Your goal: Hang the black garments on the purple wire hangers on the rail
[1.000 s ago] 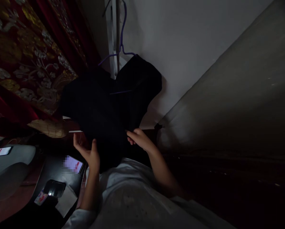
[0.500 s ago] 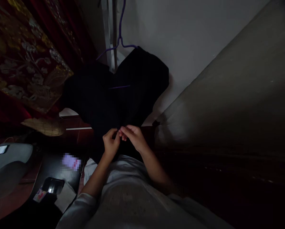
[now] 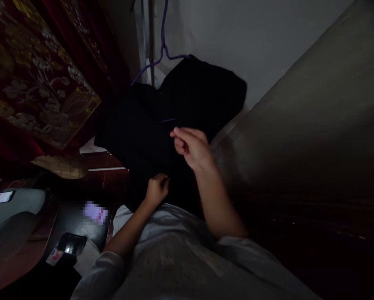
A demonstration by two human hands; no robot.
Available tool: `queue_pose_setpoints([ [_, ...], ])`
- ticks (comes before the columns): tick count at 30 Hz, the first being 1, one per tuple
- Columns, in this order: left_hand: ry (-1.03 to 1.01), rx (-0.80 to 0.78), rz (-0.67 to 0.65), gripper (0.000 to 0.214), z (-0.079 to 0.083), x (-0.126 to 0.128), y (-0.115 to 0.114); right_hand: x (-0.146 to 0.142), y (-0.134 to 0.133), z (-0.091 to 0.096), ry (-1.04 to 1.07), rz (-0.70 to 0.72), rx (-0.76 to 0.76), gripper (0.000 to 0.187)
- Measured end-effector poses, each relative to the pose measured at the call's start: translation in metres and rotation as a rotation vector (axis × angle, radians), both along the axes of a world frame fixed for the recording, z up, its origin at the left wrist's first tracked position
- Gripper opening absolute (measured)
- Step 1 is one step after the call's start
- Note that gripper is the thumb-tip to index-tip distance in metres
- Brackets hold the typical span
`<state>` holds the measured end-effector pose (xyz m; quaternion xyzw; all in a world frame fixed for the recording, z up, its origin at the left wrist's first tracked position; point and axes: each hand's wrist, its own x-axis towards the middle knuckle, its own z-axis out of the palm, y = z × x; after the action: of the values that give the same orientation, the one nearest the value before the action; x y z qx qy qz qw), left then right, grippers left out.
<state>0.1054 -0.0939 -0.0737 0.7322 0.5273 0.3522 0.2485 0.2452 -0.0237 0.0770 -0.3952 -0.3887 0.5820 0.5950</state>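
A black garment [image 3: 202, 91] hangs from a purple clothes hanger [image 3: 162, 52] in front of me; its dark folds hide most detail. A short piece of the hanger's lower bar shows at the garment's opening. Low down, my left hand [image 3: 157, 189] is closed on the dark cloth close to my body. My right hand [image 3: 191, 146] is raised higher, in front of the garment's middle, with thumb and fingers pinched together. Whatever the pinch holds, if anything, is too small and dark to make out.
Red cloth with gold and silver embroidery [image 3: 46, 79] hangs at the left. Below it are a grey stool [image 3: 27, 202] bearing a phone [image 3: 2, 197] and a black surface [image 3: 57, 227] holding a dark case [image 3: 71, 243]. A grey slanted panel [image 3: 299, 125] borders the right.
My right hand has moved up and away from my left, which stays low and has shifted slightly right. The garment has swung a little to the right with its hanger.
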Motion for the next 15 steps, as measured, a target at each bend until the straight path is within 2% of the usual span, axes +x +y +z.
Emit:
queue_pose_setpoints([
  [3,0.099,-0.035,-0.074,0.018,0.007,-0.012,0.010,-0.008,0.023,0.044,-0.076,0.007,0.146,0.038],
  [5,0.175,-0.057,-0.133,0.024,0.026,-0.027,0.025,-0.017,0.031,0.065,-0.084,0.006,0.205,0.041],
  [6,0.210,-0.066,-0.167,0.026,0.040,-0.034,0.034,-0.022,0.033,0.071,-0.071,-0.002,0.229,0.042],
  [8,0.263,-0.069,-0.242,0.026,0.080,-0.047,0.052,-0.030,0.034,0.075,-0.044,-0.042,0.283,0.044],
  [10,0.271,-0.016,-0.287,0.008,0.130,-0.053,0.066,-0.034,0.032,0.071,-0.059,-0.083,0.346,0.043],
  [11,0.223,0.127,-0.258,0.007,0.156,-0.054,0.071,-0.035,0.030,0.068,-0.088,-0.094,0.376,0.042],
  [13,0.111,0.466,-0.111,0.019,0.205,-0.049,0.075,-0.033,0.026,0.062,-0.157,-0.095,0.427,0.042],
  [15,0.131,0.681,-0.023,0.028,0.240,-0.043,0.077,-0.029,0.022,0.061,-0.212,-0.087,0.470,0.043],
])
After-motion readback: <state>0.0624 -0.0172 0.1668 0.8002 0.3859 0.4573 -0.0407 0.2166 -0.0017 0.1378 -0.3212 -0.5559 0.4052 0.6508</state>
